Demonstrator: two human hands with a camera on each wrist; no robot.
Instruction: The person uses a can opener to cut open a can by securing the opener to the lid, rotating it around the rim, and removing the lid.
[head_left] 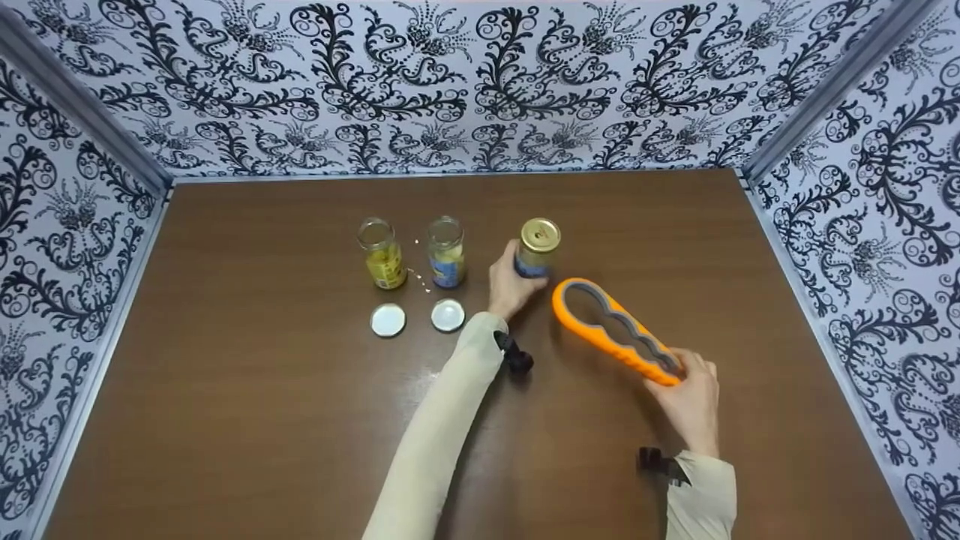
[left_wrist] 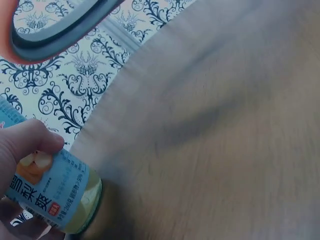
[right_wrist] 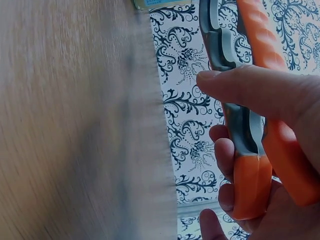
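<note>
My left hand grips a glass jar with a gold lid on it. In the left wrist view the jar's blue label shows a fruit picture, with the thumb pressed across it. My right hand holds an orange jar opener by its near end. Grey wavy padding lines the opener's inner openings, and the thumb lies over it in the right wrist view. The opener's far loop is just right of the jar and apart from it.
Left of the jar stand two lidless jars, one with a yellow label and one with a blue label. Two lids, a left one and a right one, lie before them. Small pale bits are scattered between the jars. Patterned walls enclose the brown table.
</note>
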